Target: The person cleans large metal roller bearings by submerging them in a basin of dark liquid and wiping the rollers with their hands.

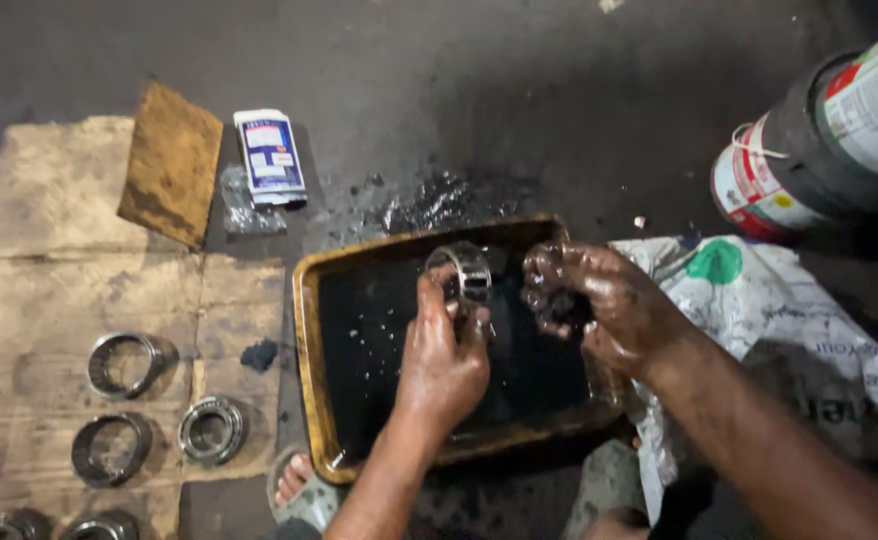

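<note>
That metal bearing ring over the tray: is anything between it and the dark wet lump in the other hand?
Nothing visible. The left hand holds the bearing ring above the tray; the right hand holds a dark lump just beside it, with open air between.

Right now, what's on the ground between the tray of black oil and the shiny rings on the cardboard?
In the head view, one small dark lump lies between the tray and the rings, beside the cardboard.

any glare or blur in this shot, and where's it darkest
Head view: wet glare on the oily left hand, right hand and the spill behind the tray; the bearing cage glints; the tray's liquid and the floor at the top are darkest; the paint can looks slightly stretched at the edge.
</note>
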